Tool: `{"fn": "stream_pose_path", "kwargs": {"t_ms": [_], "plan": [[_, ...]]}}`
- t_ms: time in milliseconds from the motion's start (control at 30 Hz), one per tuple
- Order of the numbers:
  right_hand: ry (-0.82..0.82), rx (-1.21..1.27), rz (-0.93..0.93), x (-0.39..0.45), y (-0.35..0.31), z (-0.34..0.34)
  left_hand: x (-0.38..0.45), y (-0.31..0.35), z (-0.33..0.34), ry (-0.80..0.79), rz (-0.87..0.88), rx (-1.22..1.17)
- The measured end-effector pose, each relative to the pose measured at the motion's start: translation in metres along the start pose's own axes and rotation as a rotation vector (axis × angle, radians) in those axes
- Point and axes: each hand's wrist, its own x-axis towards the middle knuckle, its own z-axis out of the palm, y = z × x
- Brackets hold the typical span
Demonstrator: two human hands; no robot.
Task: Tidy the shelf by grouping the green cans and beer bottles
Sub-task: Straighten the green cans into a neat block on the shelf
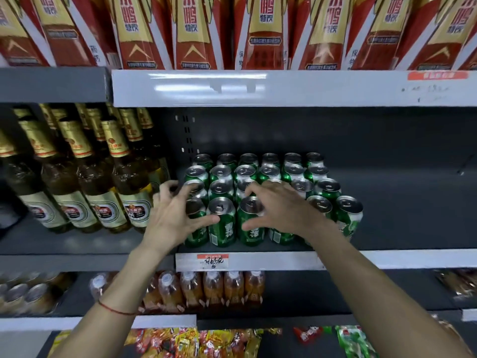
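Several green cans (222,223) with silver tops stand in rows on the middle shelf (387,258). To their left stand several brown beer bottles (129,182) with gold foil necks. My left hand (173,215) hovers at the front left cans, fingers spread, thumb touching one can's side. My right hand (278,205) is over the front middle cans, fingers apart, thumb against a can. Neither hand clearly grips a can. Cans behind the hands are partly hidden.
The shelf's right part (413,202) is bare dark metal. Red and gold cartons (196,32) fill the shelf above. Below are orange drink bottles (211,288), cans at left, and snack packets (193,342) lower down. A price tag (213,260) is on the shelf edge.
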Motion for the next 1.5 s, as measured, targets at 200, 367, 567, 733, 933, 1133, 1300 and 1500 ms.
{"fn": "stream_pose_path", "kwargs": {"t_ms": [200,367,567,733,933,1133,1300,1500], "plan": [[0.086,0.031,-0.016,0.004,-0.007,0.015,-0.013,0.009,0.004,0.016,0.061,0.089],[0.129,0.144,-0.022,0.0,-0.006,0.02,-0.013,0.008,0.013,0.039,0.049,0.087],[0.189,0.162,0.121,-0.017,0.029,-0.006,-0.009,0.033,0.014,0.135,0.211,0.112],[0.053,0.002,0.227,-0.031,0.056,-0.013,-0.001,0.069,0.027,0.089,0.359,0.104],[0.176,0.115,0.174,-0.03,0.047,0.006,0.002,0.083,0.04,-0.008,0.371,0.145],[0.195,0.211,0.222,-0.04,0.055,0.008,0.004,0.085,0.044,-0.04,0.387,0.151],[0.14,-0.015,0.393,-0.061,0.085,-0.014,0.009,0.102,0.049,-0.051,0.458,0.118],[0.262,0.095,0.361,-0.06,0.08,0.0,0.008,0.11,0.064,-0.053,0.496,0.167]]}}
